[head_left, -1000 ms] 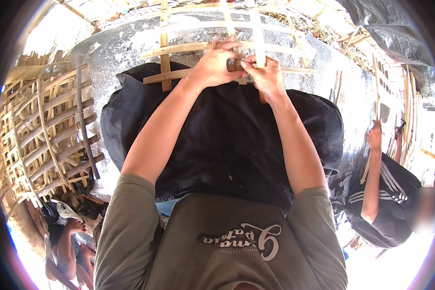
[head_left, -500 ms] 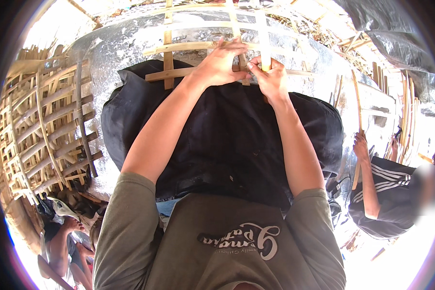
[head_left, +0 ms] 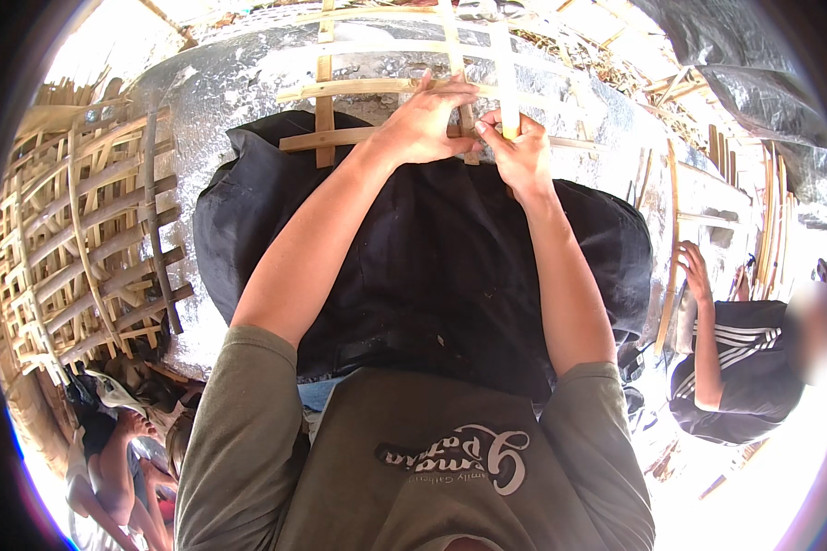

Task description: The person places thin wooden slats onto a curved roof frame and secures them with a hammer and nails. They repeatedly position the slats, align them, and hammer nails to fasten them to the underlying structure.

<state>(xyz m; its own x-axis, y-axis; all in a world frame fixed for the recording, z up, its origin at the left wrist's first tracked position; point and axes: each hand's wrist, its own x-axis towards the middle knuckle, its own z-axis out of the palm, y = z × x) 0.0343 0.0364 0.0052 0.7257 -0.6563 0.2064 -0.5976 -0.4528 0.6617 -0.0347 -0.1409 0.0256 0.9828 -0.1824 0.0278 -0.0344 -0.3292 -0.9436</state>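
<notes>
A lattice of flat, pale wooden slats [head_left: 325, 66], perhaps bamboo, lies in front of me, its near edge over the black cloth [head_left: 413, 266] across my lap. My left hand [head_left: 423, 121] grips the lattice around an upright slat, fingers on the far side of a gap and thumb along the nearest cross slat. Just right of it, my right hand [head_left: 522, 154] is closed around the lower end of a bright upright slat [head_left: 503, 69], thumb and index finger pinched together. Glare washes out part of that slat. My right palm and whatever lies under it are hidden.
A stack of woven lattice panels [head_left: 92, 239] stands at the left. On the right, a person in a black striped top [head_left: 735, 358] sits beside a long thin strip [head_left: 671, 248]. Another person's limbs [head_left: 119, 468] show at the lower left. Dark plastic sheeting [head_left: 753, 83] hangs upper right.
My hands keep their grips, and the lattice has shifted very slightly right in the picture. The person at the right has raised a hand, and the long strip there has moved left.
</notes>
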